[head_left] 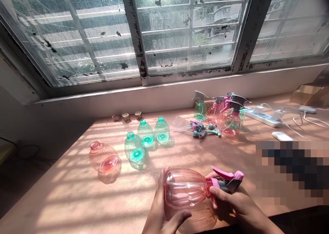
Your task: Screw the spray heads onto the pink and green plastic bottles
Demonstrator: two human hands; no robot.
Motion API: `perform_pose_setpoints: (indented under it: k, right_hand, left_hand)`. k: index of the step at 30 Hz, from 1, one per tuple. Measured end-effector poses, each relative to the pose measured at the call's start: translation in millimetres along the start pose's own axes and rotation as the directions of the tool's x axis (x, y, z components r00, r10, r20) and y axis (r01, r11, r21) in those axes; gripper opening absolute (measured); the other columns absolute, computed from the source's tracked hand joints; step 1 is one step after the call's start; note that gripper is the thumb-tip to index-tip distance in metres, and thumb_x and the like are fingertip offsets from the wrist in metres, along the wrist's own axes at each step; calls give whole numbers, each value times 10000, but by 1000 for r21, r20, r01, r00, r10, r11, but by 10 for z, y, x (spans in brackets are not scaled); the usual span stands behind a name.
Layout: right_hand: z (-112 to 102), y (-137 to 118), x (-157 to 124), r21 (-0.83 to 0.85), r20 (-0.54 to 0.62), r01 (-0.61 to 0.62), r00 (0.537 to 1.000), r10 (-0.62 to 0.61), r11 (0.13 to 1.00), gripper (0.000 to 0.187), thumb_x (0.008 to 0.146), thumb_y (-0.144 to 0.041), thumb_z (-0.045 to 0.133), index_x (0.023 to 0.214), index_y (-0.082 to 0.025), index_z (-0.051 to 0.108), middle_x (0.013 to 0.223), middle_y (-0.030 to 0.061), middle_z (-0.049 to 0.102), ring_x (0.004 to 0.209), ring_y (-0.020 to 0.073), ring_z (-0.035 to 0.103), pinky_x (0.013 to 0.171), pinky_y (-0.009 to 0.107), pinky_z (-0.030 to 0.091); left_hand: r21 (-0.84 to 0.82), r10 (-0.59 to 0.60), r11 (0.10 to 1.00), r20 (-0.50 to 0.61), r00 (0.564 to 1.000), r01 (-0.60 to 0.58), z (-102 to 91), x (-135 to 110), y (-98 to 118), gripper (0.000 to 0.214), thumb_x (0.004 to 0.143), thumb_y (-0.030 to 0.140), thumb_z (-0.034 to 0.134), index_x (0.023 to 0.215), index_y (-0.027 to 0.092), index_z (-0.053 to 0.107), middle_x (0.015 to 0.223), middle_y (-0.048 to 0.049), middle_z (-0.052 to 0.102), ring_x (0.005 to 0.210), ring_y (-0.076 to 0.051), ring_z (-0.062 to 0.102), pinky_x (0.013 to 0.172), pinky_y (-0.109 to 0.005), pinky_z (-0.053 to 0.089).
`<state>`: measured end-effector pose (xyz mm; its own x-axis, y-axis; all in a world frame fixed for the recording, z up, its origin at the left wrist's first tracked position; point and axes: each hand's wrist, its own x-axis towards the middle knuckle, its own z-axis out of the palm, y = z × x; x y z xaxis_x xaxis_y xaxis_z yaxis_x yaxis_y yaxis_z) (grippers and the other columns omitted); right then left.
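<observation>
A clear pink spray bottle [187,187] lies sideways between my hands, just above the front of the table. My left hand [164,206] cups its base, fingers behind it and thumb below. At the neck, my right hand [231,199] pinches the pink collar of the spray head [228,177], which sits on the bottle's mouth with its pink trigger upward. Further off to the left stand an open pink bottle [104,157] and three open green bottles [135,150]. Loose spray heads [202,129] with tubes lie in a small heap beyond my hands.
Assembled spray bottles [231,119] stand in a group at the back right. Behind them runs a white power strip [264,117] with plugs and cables; a white device [282,136] lies nearer. Three small basket-like pieces [125,117] sit along the back edge. A cardboard box [308,94] is at far right.
</observation>
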<state>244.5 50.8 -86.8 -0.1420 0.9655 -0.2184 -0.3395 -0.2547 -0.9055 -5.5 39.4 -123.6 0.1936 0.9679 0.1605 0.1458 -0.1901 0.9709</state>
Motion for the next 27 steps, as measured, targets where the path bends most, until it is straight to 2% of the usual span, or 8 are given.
perform_pose_setpoints:
  k: [3, 8, 13, 17, 20, 23, 25, 27]
  right_hand:
    - [-11, 19, 9, -3, -23, 6, 1000, -6, 1000, 465, 768, -549, 890, 962, -185, 677, 545, -27, 681, 441, 126, 553, 439, 235, 409]
    - [-27, 39, 29, 27, -15, 18, 1000, -17, 999, 448, 792, -556, 871, 948, -210, 632, 539, -37, 681, 400, 113, 530, 417, 224, 426]
    - [-8, 28, 9, 2, -41, -17, 999, 17, 1000, 492, 748, -589, 889, 938, -201, 653, 523, -35, 660, 406, 114, 522, 415, 226, 418]
    - [-6, 35, 14, -3, -48, -10, 999, 10, 1000, 501, 737, -586, 900, 945, -195, 665, 536, -30, 676, 434, 122, 545, 443, 234, 446]
    - [-7, 37, 30, 12, -9, 9, 1000, -9, 1000, 484, 751, -593, 887, 909, -198, 656, 536, -26, 677, 416, 121, 535, 432, 238, 440]
    - [-5, 40, 37, 39, -14, 19, 1000, -19, 999, 473, 753, -589, 887, 886, -207, 641, 530, -29, 672, 410, 117, 525, 432, 238, 429]
    - [-8, 46, 33, 52, -28, 16, 999, -14, 999, 477, 746, -577, 897, 923, -210, 648, 525, -35, 667, 407, 118, 518, 430, 235, 411]
    - [-17, 53, 26, 58, -27, -5, 1000, 7, 998, 471, 732, -577, 906, 875, -197, 666, 517, -34, 652, 416, 113, 513, 440, 233, 405]
  left_hand:
    - [46, 34, 998, -10, 999, -34, -9, 10, 36, 963, 927, 564, 726, 1688, 297, 199, 1779, -110, 214, 1634, -374, 168, 1329, -550, 118]
    - [98, 73, 993, -17, 997, -71, 4, 27, 84, 829, 1009, 492, 639, 1679, 401, 159, 1787, -32, 207, 1641, -327, 160, 1332, -532, 122]
    - [61, 30, 998, -5, 1000, -29, -2, 1, 70, 1010, 925, 533, 739, 1693, 326, 116, 1782, -112, 205, 1635, -365, 167, 1323, -570, 112]
    - [89, 44, 995, -23, 999, -42, 3, 8, 80, 887, 954, 545, 691, 1677, 335, 222, 1783, -86, 207, 1643, -349, 138, 1325, -553, 120]
    - [130, 84, 989, -58, 995, -76, 31, 26, 91, 877, 969, 521, 672, 1683, 339, 196, 1790, -62, 180, 1641, -364, 133, 1325, -552, 130]
    - [138, 83, 988, -58, 995, -74, 51, 27, 82, 826, 1001, 489, 632, 1681, 354, 184, 1776, -71, 237, 1630, -351, 198, 1323, -550, 148]
    - [122, 80, 990, -45, 996, -74, 49, 20, 65, 866, 985, 513, 652, 1682, 359, 163, 1770, -88, 255, 1621, -362, 230, 1318, -561, 166]
    - [99, 74, 993, -36, 997, -70, 36, 12, 40, 947, 948, 558, 689, 1687, 351, 134, 1772, -104, 241, 1615, -387, 235, 1311, -587, 171]
